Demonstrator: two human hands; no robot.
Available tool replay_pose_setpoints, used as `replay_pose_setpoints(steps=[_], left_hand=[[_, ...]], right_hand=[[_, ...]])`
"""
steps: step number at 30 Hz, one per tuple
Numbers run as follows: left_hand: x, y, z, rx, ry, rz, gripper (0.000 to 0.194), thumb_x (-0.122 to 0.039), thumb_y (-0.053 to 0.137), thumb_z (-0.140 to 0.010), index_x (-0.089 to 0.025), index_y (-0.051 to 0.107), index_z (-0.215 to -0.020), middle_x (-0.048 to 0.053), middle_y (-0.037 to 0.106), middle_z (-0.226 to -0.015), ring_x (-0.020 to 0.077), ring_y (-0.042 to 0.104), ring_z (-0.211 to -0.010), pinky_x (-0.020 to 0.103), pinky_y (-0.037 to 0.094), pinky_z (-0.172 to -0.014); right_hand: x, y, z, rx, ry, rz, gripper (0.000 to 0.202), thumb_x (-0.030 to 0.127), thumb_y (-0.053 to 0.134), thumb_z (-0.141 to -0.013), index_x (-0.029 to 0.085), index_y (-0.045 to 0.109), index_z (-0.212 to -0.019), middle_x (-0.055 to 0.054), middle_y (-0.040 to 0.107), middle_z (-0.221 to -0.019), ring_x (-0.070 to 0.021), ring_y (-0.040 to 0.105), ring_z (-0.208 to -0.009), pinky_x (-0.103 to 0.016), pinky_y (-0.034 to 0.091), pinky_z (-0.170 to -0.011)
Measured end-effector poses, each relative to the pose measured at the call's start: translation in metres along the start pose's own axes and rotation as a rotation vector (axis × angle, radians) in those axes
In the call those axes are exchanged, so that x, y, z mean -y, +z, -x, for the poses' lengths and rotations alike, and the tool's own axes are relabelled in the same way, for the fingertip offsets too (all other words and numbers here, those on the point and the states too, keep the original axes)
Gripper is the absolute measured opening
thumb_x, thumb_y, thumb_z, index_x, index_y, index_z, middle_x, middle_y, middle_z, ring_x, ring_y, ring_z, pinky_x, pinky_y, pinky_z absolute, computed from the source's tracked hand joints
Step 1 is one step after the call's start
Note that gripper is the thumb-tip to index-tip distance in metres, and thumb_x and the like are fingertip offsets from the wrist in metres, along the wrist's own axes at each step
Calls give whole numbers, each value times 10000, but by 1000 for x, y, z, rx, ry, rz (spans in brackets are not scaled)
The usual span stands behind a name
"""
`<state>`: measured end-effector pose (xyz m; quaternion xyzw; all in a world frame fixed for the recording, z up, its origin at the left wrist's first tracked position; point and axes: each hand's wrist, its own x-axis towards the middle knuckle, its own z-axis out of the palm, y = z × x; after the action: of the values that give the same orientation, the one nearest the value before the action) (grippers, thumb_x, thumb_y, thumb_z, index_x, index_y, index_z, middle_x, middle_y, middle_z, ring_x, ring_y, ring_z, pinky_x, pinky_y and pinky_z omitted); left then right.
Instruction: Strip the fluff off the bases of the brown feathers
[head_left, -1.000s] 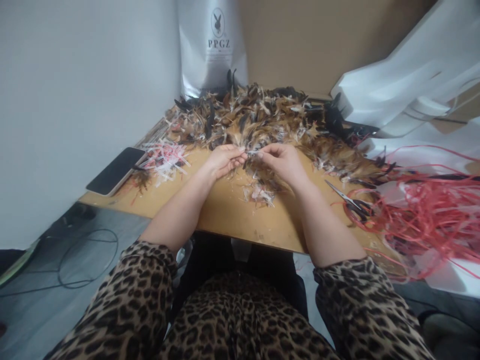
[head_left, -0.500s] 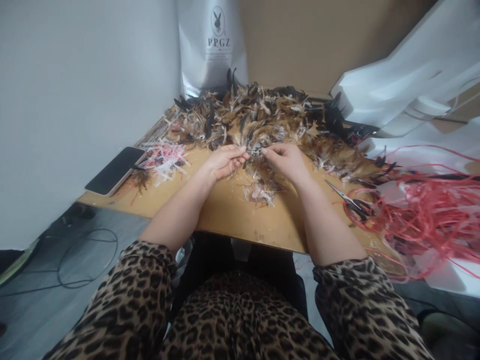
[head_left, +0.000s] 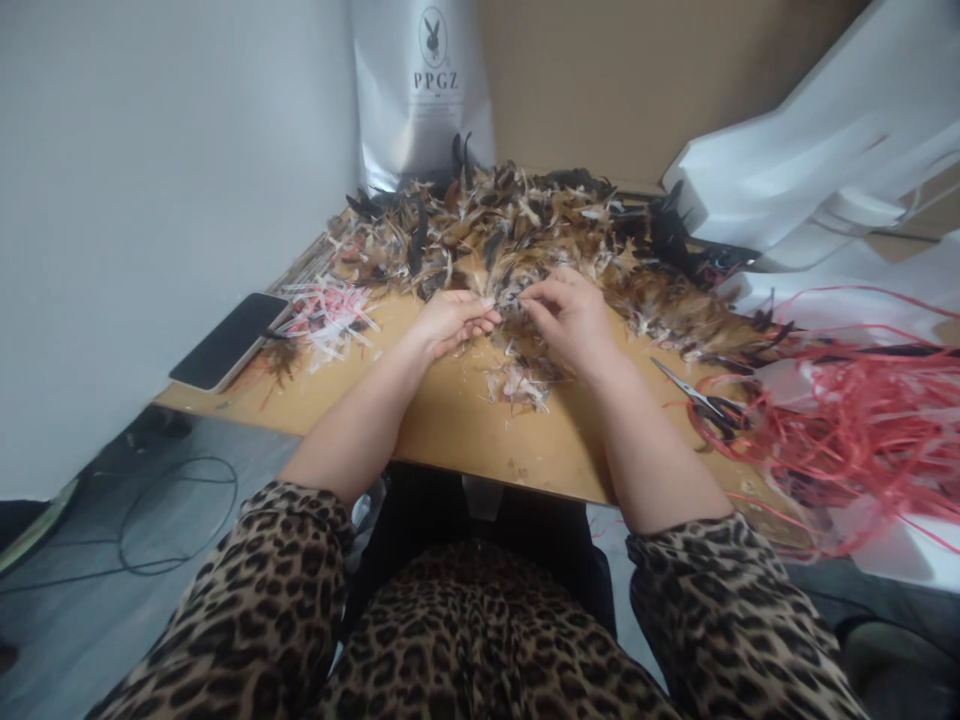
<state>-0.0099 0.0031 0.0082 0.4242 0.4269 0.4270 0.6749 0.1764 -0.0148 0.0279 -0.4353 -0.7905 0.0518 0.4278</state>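
L hand (head_left: 459,322) has thumb & fingers pressed together, apparently clamped on a tiny pale bit (head_left: 489,303); too small to say what. R hand (head_left: 571,312) is just right of it, thumb & index tips close; can't tell if they're touching or gripping anything. Both are over the near edge of the brown feather pile (head_left: 525,215), which covers the far half of the table (head_left: 457,425). A small clump (head_left: 519,386) of white scraps & feathers lies just nearer than the hands. Left: red & white strips (head_left: 330,315) in a heap, phone (head_left: 229,342) beside, screen up. Right: scissors (head_left: 697,398), then a big tangle of red strands (head_left: 862,430). Containers: silver bag (head_left: 424,125) marked PPGZ stands at the far left behind the feathers, contents hidden; white plastic (head_left: 787,165) at far right, can't tell if bag or wrap, nor if anything's inside. Vs 0.5 s ago: R hand's a bit higher, knuckles farther toward the pile; the thin white line seen btwn the fingertips then isn't clear now. L hand's abt same; feathers, phone, scissors & bag look unmoved.
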Motion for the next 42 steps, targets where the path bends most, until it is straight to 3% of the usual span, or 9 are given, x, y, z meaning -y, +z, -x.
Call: replay_pose_setpoints(steps=[7,17,21,25,28,33,38,42], left_hand=[[3,1,4,148,-45,-321,184,-190,704,-759,-56,647,-646,103,680,-606,81,602,-469,171,466,-475],[0,3,13,373,-87,-642,226,-136,658,-771,-75,634,-555,88,640,-515,92,561,-393,186,444,-420],[2,6,15,476,-10,-659,223,-189,672,-768,-69,666,-581,82,627,-494,82,543,-373,174,438,-408],[3,13,18,520,59,-598,174,-199,684,-753,-70,701,-638,86,662,-552,88,584,-426,167,454,-430],[3,15,19,473,110,-539,179,-235,720,-722,-72,705,-650,79,667,-563,88,594,-447,163,451,-435],[4,11,10,195,202,-355,228,-294,747,-702,-76,691,-665,57,669,-579,61,570,-446,152,431,-437],[8,9,1,-5,150,-185,195,-269,714,-745,-78,675,-731,62,704,-693,39,571,-475,139,424,-452],[9,10,-2,-25,118,-115,139,-205,674,-782,-73,667,-740,53,694,-678,30,571,-480,130,434,-471]], right_hand=[[-6,1,3,77,-133,95,176,257,523,-855,230,696,-850,-45,537,-803,-174,498,-769,-311,396,-687],[10,4,2,306,-248,45,171,290,561,-848,239,713,-789,-33,541,-761,-164,472,-762,-304,382,-690],[4,4,-1,321,-124,-126,126,282,624,-785,198,701,-731,-23,574,-744,-144,504,-730,-291,405,-687],[-9,-1,-4,413,204,-425,192,353,714,-672,165,676,-684,-10,617,-673,-122,525,-639,-267,415,-624],[-15,0,-2,443,434,-652,243,366,764,-586,161,652,-655,-8,628,-629,-113,518,-578,-258,411,-572],[-16,14,4,250,632,-811,251,338,781,-563,171,601,-612,33,550,-516,-78,426,-476,-232,333,-481],[-17,25,6,136,617,-793,261,386,752,-611,164,632,-676,26,591,-571,-74,448,-501,-222,346,-509],[-15,28,7,128,551,-657,234,374,717,-647,152,661,-691,4,639,-640,-87,488,-566,-229,386,-568]])
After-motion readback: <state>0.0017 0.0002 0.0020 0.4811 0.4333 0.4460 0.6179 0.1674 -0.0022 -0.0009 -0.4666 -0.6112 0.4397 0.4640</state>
